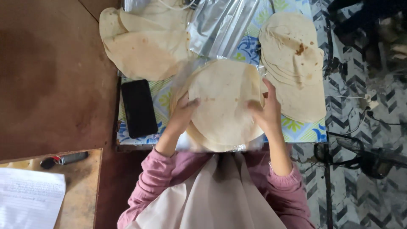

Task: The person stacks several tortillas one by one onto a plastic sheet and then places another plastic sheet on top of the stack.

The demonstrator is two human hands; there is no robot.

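Pinching the soft, round stack of pale flatbreads [222, 104] at its two edges, the left hand [183, 113] and the right hand [266, 111] each keep a closed grip on it above crinkled clear plastic [220, 25] on the patterned surface [303, 129], beside a flat black phone [138, 108].

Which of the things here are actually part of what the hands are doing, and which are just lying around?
In use:
left hand
right hand
round pale flatbread stack in the middle
clear plastic wrap
flatbread pile at the right
flatbread pile at the upper left

Lying about:
black flat phone
white written sheet of paper
small dark lighter
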